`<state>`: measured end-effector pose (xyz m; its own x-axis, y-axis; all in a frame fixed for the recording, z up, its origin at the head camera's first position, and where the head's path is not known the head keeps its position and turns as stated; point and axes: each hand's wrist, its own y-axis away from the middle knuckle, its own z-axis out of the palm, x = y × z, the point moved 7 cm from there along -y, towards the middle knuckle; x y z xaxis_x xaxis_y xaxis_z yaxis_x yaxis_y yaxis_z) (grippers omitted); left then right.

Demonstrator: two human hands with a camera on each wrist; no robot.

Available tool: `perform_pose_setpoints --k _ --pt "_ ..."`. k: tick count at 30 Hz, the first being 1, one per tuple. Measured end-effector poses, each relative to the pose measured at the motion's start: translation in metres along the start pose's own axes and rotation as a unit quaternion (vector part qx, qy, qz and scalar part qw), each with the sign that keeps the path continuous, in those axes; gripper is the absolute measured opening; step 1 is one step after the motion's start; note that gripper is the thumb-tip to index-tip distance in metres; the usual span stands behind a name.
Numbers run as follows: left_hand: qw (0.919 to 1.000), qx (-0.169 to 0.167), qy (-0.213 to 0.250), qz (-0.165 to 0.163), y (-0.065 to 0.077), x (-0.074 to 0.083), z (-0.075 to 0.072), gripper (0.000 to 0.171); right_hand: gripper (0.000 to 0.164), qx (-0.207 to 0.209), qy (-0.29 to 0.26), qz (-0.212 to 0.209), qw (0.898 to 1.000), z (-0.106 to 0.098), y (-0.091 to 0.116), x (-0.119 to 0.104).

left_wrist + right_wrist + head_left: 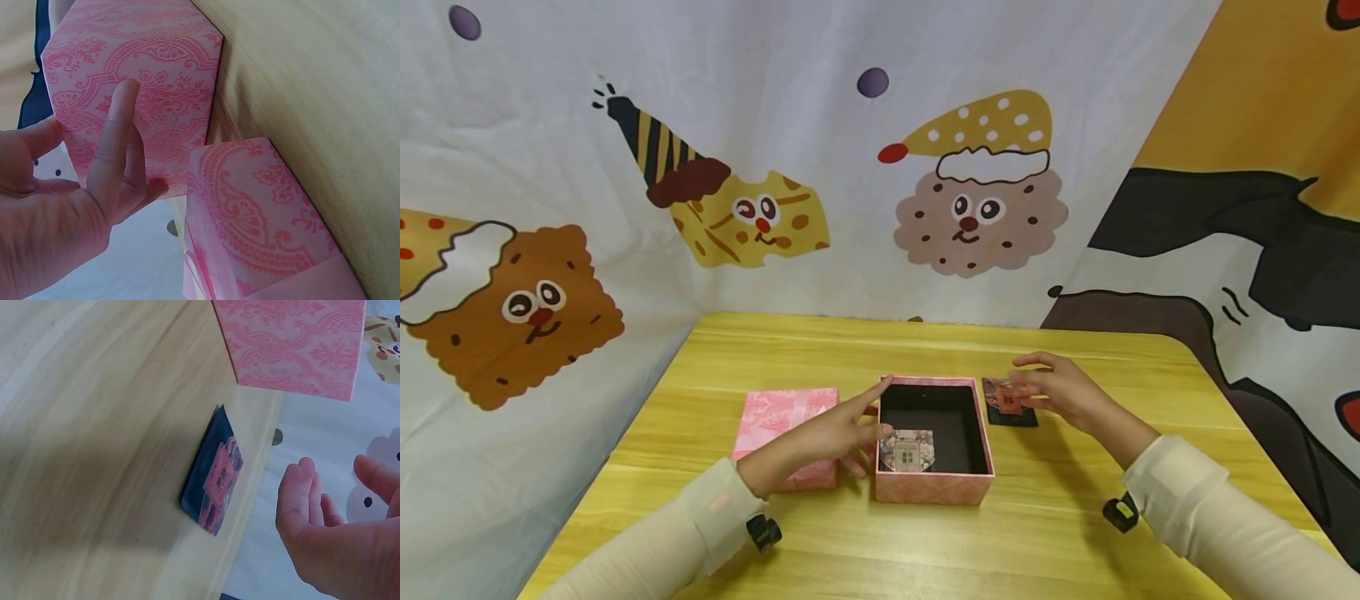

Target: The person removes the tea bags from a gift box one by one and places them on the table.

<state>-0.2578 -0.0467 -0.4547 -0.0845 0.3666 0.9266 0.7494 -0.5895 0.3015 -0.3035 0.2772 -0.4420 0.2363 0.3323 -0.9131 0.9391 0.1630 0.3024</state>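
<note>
My left hand (846, 429) rests at the left wall of an open pink patterned box (932, 489) with a black inside. Its thumb reaches the rim, and the other fingers lie loosely along the outer wall. Inside the box, near the front left, is a square floral card or packet (907, 452). To the right of the box my right hand (1071, 392) hovers with loosely bent fingers and holds nothing. Below its fingertips, a flat dark packet with a reddish label (215, 481) lies on the table; in the head view the fingers partly cover it.
Left of the box sits its pink lid or a second pink box (786, 412) with a ribbon band, partly behind my left arm. Everything stands on a yellow wooden table (925, 550). A white cartoon-printed cloth (820, 83) hangs behind the table.
</note>
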Motion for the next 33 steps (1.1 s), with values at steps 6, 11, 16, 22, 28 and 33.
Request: perform_pose_setpoints --k 6,11,16,22,28,33 --pt "1.0 -0.001 0.002 0.003 0.001 0.002 0.0 0.08 0.063 -0.005 -0.004 -0.004 1.0 0.005 0.004 -0.007" --pt "1.0 0.0 -0.002 0.004 0.001 0.001 0.0 0.08 0.063 -0.018 -0.011 -0.011 1.0 0.011 0.008 -0.016" --pt "1.0 0.002 -0.005 0.0 0.001 0.001 0.0 0.08 0.06 -0.03 -0.023 -0.022 0.999 0.019 0.013 -0.025" --pt "1.0 -0.001 -0.001 -0.004 0.0 0.001 0.002 0.081 0.059 -0.042 -0.041 -0.027 0.998 0.027 0.017 -0.032" --pt "1.0 -0.005 0.004 -0.003 0.0 0.001 0.001 0.08 0.058 -0.058 -0.053 -0.033 0.996 0.036 0.021 -0.04" --pt "1.0 -0.004 0.004 -0.001 0.0 0.001 0.001 0.08 0.058 -0.063 -0.05 -0.03 0.996 0.042 0.023 -0.044"
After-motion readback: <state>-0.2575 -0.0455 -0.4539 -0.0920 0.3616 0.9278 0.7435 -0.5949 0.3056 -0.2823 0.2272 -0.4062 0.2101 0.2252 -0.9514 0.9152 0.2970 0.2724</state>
